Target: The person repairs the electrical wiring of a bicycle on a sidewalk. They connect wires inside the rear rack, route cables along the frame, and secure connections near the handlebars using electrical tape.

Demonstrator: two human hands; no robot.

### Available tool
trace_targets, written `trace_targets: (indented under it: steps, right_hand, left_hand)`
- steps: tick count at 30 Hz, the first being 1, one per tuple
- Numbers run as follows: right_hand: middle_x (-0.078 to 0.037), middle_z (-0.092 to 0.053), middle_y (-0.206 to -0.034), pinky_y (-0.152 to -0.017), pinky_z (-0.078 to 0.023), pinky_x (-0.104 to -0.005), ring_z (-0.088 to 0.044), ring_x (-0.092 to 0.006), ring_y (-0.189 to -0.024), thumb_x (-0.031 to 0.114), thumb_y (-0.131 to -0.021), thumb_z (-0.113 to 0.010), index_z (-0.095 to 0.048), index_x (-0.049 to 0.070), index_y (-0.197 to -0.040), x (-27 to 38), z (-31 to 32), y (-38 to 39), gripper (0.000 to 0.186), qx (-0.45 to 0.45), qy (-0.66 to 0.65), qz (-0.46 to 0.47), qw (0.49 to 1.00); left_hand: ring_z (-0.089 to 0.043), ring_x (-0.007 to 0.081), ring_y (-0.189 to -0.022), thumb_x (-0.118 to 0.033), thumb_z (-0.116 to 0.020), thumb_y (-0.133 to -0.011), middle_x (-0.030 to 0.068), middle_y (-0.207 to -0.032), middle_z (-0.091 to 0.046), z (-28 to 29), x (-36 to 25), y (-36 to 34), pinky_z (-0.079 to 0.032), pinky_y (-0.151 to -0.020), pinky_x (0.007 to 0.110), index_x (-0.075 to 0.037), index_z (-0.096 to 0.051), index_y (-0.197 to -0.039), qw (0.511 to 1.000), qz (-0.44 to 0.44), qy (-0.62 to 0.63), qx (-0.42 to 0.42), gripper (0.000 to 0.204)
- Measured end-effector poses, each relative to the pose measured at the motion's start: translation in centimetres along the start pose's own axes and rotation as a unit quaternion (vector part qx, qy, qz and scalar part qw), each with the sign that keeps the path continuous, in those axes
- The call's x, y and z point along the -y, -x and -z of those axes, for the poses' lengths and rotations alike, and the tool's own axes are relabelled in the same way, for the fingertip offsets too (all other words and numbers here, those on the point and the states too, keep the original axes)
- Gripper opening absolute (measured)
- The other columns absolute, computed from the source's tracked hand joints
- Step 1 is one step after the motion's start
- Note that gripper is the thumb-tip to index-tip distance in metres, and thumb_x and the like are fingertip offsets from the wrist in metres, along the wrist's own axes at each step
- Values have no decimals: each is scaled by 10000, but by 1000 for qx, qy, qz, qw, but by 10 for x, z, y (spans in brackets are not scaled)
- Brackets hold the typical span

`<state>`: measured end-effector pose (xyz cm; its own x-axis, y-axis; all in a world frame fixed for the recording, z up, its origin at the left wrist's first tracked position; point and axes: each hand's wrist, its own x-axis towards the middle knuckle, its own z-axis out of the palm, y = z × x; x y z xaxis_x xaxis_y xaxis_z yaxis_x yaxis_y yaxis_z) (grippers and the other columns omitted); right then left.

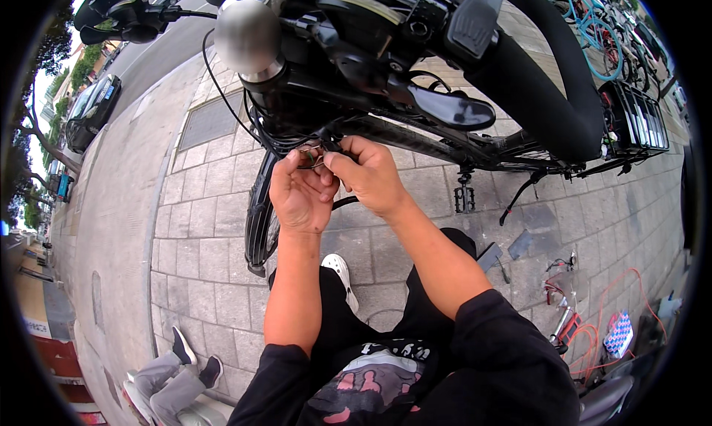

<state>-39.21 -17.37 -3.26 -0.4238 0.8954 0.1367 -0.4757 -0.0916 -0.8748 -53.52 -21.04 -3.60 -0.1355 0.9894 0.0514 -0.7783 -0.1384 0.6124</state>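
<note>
A black bicycle stands before me, its front end close by. My left hand, palm up, pinches thin wires below the head of the frame. From the other side my right hand closes on the same wires with thumb and forefinger. The wires look reddish and dark; their ends are partly hidden by my fingers. Black cables loop down just above my hands. The front tyre is beside my left forearm, and a black brake lever juts out above my right hand.
Overhead are a rounded silver part and the thick black handlebar grip. A pedal and kickstand stick out at right. Red-handled tools and an orange cord lie on the paving. Another person's legs are at lower left.
</note>
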Motion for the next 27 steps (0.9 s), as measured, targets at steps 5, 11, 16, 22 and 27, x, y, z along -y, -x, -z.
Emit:
trace_targets:
  steps: [5,11,16,22,27]
  right_hand:
    - [-19,-695,-815,-581,-490,-236,-611,-71,-681,130,-1009,-708,-718,-24,-985,-6,2,-2,156,-25,-17,43,999]
    - [-49,-721,-835,-693,-545,-279,-651,-96,-778,109,-955,-696,-711,-57,-957,-6,1,-4,167,-9,19,49,999]
    - [-83,-719,-791,-645,-590,-290,-701,-129,-712,76,-952,-679,-691,-70,-948,-1,4,-1,146,-22,6,73,997]
    - [-90,-740,-809,-634,-604,-294,-709,-122,-692,54,-948,-650,-708,-92,-940,-9,-3,-2,157,-22,-40,78,996]
    - [-98,-721,-772,-576,-593,-299,-702,-140,-651,55,-973,-637,-680,-87,-946,-24,-5,-11,152,-17,-50,84,995]
  left_hand:
    - [-628,153,-679,-348,-678,-1009,74,-887,-726,-8,3,-3,-405,-481,257,-45,-694,-1023,997,-2,-60,-52,304]
    - [-602,63,-654,-327,-702,-1062,27,-849,-730,-4,-2,-4,-352,-448,190,-80,-688,-975,989,-12,-136,-52,262]
    - [-496,36,-604,-293,-703,-1074,-3,-830,-692,-4,3,-5,-316,-440,187,-76,-699,-1044,990,5,-121,-70,219]
    - [-468,19,-593,-258,-706,-1071,-6,-825,-672,16,-11,-8,-303,-455,172,-51,-692,-1032,994,39,-98,-21,211]
    - [-441,3,-588,-296,-645,-1104,-51,-736,-588,0,1,-8,-295,-484,192,-75,-669,-931,978,-48,-195,-63,282]
